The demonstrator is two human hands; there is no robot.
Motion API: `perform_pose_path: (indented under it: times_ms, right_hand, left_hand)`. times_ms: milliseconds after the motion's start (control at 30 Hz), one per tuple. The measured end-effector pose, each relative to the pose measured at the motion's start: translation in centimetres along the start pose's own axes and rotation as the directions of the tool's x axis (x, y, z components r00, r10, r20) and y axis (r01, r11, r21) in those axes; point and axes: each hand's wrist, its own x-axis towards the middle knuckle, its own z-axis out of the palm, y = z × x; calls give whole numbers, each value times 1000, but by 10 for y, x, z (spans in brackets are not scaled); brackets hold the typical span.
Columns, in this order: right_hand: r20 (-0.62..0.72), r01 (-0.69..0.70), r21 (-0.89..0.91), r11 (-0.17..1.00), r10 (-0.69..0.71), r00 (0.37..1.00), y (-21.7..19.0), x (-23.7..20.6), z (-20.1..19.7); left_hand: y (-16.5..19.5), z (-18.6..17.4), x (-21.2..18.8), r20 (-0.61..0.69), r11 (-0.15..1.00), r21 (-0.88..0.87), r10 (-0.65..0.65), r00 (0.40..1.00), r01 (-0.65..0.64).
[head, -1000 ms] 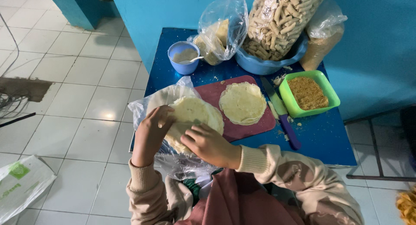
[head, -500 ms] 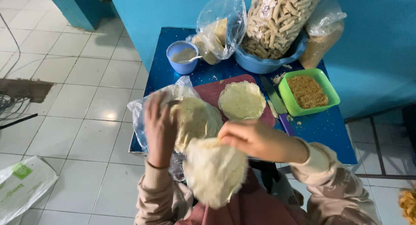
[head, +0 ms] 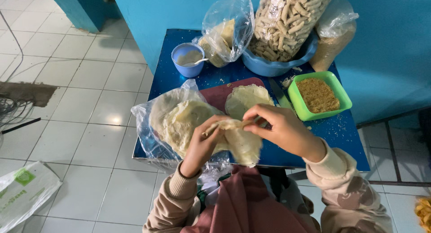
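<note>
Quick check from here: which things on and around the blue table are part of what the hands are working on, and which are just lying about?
In use:
- thin wrapper sheet, held by left hand and right hand
- stack of wrappers in a clear bag
- wrapper on the red board
- green tray of crumbs
- blue cup of paste

Lying about:
- plastic bag on the floor
- cables

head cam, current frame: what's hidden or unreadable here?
- Lower part of the thin wrapper: covered by the left hand and right hand, head view.
- Wrapper stack: count unclear through the plastic bag.
- Small blue bowl: contents too small to identify.
- Tall bag of rolls: top cut off by the frame edge.
</note>
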Motion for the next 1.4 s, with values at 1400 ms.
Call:
perform_pose_path:
  times_ms: [1400]
  right_hand:
    - [266,-433,576,693,341,901,82,-4,33]
  left_hand:
    - [-28,7,42,91,996,15,-84,992,83]
